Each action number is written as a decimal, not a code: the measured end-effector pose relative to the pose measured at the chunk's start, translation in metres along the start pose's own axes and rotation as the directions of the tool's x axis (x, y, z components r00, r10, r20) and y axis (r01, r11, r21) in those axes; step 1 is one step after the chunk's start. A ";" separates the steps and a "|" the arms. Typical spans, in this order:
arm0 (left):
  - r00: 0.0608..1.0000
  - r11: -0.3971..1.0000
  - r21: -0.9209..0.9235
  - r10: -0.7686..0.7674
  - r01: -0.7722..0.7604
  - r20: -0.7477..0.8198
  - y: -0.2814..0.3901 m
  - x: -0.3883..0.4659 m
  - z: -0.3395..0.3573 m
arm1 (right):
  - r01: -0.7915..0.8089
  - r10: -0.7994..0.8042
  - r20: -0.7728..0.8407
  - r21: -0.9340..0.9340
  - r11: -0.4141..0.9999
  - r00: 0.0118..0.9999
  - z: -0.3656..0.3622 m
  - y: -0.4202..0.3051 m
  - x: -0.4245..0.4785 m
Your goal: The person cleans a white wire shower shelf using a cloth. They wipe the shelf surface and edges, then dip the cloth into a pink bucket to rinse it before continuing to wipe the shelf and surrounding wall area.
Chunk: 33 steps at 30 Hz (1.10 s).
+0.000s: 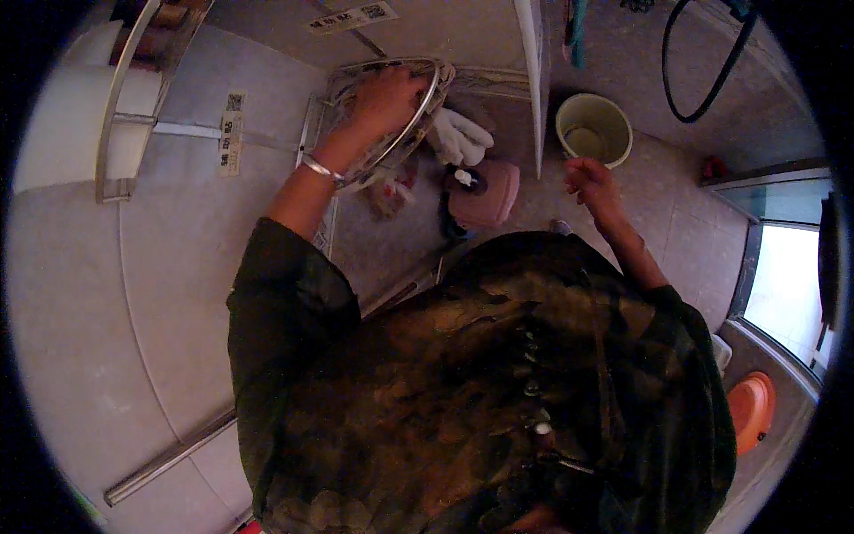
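My left hand (387,100), with a silver bracelet at its wrist, reaches over a metal corner shelf (434,87) on the tiled wall. Its fingers lie inside the curved chrome rail; whether they grip anything there cannot be made out. Pale, tangled material hangs around the shelf's edge. My right hand (594,183) is in the air by the near rim of a pale plastic bucket (567,143), fingers loosely bent and no object visible in them. Below the shelf is a white cloth item (467,137), possibly gloves. A pink plastic container (490,197) with a white cap stands beside it.
A thin white panel (532,87) juts out between shelf and bucket. Another metal rack (110,133) is at upper left, and a metal bar (173,457) at lower left. At right are a black hose (667,73), an orange basin (750,414) and a bright doorway (780,280).
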<state>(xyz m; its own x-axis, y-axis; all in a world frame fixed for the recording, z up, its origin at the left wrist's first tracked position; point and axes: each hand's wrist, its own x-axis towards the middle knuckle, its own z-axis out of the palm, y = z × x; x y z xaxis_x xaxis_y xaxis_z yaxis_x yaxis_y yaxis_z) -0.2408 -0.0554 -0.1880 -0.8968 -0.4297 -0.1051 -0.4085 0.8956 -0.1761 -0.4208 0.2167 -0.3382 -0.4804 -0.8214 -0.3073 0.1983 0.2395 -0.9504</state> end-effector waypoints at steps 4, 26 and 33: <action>0.985 0.946 -0.275 0.165 -0.172 -0.048 -0.022 0.003 0.006 | -0.035 0.035 -0.003 -0.057 0.998 0.999 0.002 -0.004 -0.001; 0.982 0.985 0.006 0.172 -0.172 -0.078 -0.029 -0.020 0.000 | -0.113 0.110 -0.098 -0.021 0.993 0.989 -0.027 0.015 -0.008; 0.991 0.962 -0.240 0.120 -0.131 -0.061 -0.011 0.002 0.000 | -0.175 0.166 -0.171 -0.041 0.984 0.971 -0.043 0.044 -0.015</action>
<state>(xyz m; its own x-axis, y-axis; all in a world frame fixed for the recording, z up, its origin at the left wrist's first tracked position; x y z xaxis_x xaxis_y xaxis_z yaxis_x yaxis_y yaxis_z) -0.2380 -0.0659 -0.1859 -0.9480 -0.3114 -0.0657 -0.3160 0.9454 0.0797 -0.4418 0.2618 -0.3772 -0.5801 -0.6694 -0.4642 0.2438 0.4010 -0.8830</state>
